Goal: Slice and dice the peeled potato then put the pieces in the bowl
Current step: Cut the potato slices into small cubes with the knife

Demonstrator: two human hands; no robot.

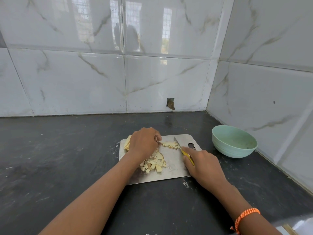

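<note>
steel cutting board (176, 168) lies flat on the dark stone counter (50, 158) and serves as the landmark for everything else. near the far edge of the board, the left hand (144, 141) is curled with its fingertips pinching down on a small batch of potato strips (169, 144). at the right end of those strips, over the far right part of the board, the blade of a knife (177, 143) rests tilted down against the potato. the right hand (203, 165) is clenched around the knife's yellow handle at the right side of the board, its index finger stretched along the top toward the blade. beside that finger, a keyhole-shaped cutout in the board shows. a pile of diced potato (155, 162) sits in the middle of the board, partly under the left wrist. at the far left corner of the board, behind the left hand, a stack of uncut potato slices (127, 142) leans over the edge. off the board to the right, well apart from it, a pale green bowl (234, 144) stands on the counter close to the tiled wall; whether it holds any pieces cannot be told. an orange thread bracelet (245, 217) circles the right wrist, nearer than the board.
</note>
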